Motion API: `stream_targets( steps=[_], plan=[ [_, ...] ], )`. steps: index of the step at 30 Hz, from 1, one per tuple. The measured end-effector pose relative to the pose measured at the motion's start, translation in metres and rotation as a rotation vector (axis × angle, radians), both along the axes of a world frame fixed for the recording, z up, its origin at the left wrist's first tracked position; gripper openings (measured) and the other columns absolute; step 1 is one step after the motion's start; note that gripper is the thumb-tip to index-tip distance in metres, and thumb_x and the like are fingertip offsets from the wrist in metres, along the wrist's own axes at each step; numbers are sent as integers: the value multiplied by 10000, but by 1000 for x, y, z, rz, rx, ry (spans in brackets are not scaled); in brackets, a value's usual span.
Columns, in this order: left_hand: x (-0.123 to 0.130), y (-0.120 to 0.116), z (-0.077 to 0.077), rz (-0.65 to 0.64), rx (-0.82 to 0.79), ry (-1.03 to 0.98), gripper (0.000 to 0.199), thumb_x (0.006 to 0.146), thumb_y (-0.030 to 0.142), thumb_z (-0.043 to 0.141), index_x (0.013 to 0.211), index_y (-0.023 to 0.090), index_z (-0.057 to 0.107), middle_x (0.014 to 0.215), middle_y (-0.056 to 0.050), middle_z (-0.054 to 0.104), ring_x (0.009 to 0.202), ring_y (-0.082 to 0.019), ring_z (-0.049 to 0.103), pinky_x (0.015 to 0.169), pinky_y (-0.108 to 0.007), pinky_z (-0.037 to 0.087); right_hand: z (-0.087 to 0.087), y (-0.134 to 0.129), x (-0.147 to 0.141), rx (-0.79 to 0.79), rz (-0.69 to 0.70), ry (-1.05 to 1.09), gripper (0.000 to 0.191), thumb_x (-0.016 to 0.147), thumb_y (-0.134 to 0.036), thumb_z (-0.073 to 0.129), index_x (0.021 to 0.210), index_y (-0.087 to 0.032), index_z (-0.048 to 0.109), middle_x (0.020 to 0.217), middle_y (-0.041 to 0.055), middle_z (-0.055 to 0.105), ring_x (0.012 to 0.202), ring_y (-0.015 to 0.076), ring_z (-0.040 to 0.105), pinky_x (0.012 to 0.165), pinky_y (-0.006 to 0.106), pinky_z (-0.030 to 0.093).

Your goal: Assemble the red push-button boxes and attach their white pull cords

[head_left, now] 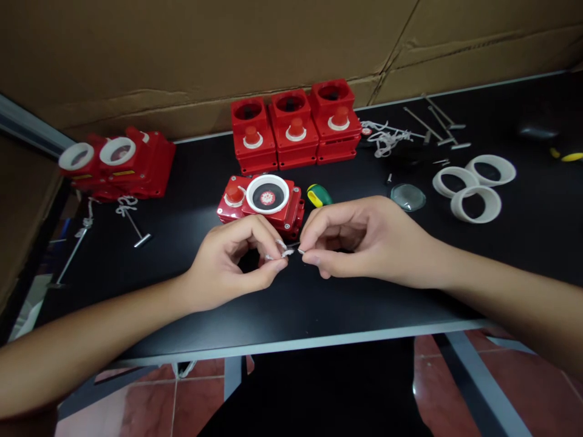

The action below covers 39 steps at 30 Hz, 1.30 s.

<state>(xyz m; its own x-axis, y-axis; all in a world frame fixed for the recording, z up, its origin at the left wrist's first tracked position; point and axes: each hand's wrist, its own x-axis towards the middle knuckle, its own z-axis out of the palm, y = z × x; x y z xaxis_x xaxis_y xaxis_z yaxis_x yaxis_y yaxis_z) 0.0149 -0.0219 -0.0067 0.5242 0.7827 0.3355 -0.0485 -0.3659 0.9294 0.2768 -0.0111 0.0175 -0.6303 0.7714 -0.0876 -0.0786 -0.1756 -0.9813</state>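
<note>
L hand (221, 264) pinches white cord (288, 252), R hand (380, 243) pinches sm. pale bit (301, 250), nr 1 red box (291, 210) w/ white ring (249, 195).

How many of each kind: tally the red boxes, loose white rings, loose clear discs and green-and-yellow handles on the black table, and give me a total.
Red boxes: 6
Loose white rings: 3
Loose clear disc: 1
Green-and-yellow handle: 1
Total: 11
</note>
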Motion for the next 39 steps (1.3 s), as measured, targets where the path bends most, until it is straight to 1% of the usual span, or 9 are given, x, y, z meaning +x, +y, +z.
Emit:
stream_targets(
  steps=[4, 6, 9, 14, 18, 24, 31, 35, 39],
  plan=[
    [-1, -1, 0, 4, 6, 11, 213, 936, 2, 873, 927, 170, 742, 937, -25, 796, 822, -105, 753, 779, -177, 620, -1, -3, 1, 171, -31, -32, 195, 869, -239, 1032, 894, -179, 848, 886, 27, 813, 750, 140, 754, 698, 260, 632],
    [-1, -1, 0, 1, 1, 18, 207, 943, 15, 878, 934, 171, 743, 936, -26, 797, 820, -107, 751, 782, -180, 619, -1, -4, 1, 266, -38, -33, 129, 906, -188, 974, 890, -185, 846, 971, 40, 818, 796, 139, 769, 707, 252, 653],
    [-1, -1, 0, -3, -20, 14, 194, 954, 34, 880, 946, 172, 744, 924, -18, 785, 806, -104, 738, 773, -178, 614, -2, -6, 0, 361, -29, -33, 106, 935, -134, 918, 891, -187, 837, 1111, 56, 816, 829, 123, 788, 710, 238, 678],
    [0, 0, -3, -18, -31, 20, 179, 964, 56, 878, 954, 173, 742, 915, -8, 767, 797, -96, 726, 768, -169, 606, -5, -10, -3, 450, -57, -5, 133, 949, -102, 895, 890, -189, 815, 1100, 55, 824, 843, 119, 789, 701, 221, 688],
    [-1, 0, -4, -32, -31, 36, 179, 975, 79, 879, 975, 180, 731, 904, -3, 759, 778, -94, 716, 760, -169, 602, -5, -12, -4, 470, -83, -22, 166, 942, -90, 904, 870, -193, 797, 1042, 35, 816, 801, 111, 777, 704, 219, 691],
    [0, -1, -2, -73, -39, -30, 228, 970, 98, 916, 1090, 178, 739, 898, -6, 779, 744, -99, 724, 757, -179, 621, -5, -14, -5, 454, -98, -16, 175, 932, -90, 911, 868, -197, 790, 1030, 31, 823, 769, 107, 773, 708, 226, 696],
    [-1, -4, 7, -47, -145, 49, 113, 1037, 88, 847, 1019, 168, 769, 764, 7, 808, 679, -98, 745, 689, -176, 593, -6, -12, -4, 490, -76, -59, 143, 966, -118, 907, 906, -203, 810, 1047, 23, 816, 777, 99, 766, 712, 218, 687],
    [0, -5, 7, -29, -177, 57, 131, 1027, 118, 872, 980, 164, 759, 769, -10, 830, 656, -104, 747, 661, -182, 590, -7, -10, -2, 574, -68, -97, 130, 961, -127, 913, 914, -205, 819, 1055, 19, 777, 743, 88, 732, 668, 223, 667],
    [2, -5, 8, -23, -190, 63, 127, 1015, 103, 852, 965, 163, 752, 775, -15, 835, 647, -97, 735, 658, -179, 589, -6, -9, -1, 598, -71, -115, 127, 954, -134, 915, 912, -211, 822, 1042, 20, 775, 753, 102, 728, 645, 234, 653]
  ],
)
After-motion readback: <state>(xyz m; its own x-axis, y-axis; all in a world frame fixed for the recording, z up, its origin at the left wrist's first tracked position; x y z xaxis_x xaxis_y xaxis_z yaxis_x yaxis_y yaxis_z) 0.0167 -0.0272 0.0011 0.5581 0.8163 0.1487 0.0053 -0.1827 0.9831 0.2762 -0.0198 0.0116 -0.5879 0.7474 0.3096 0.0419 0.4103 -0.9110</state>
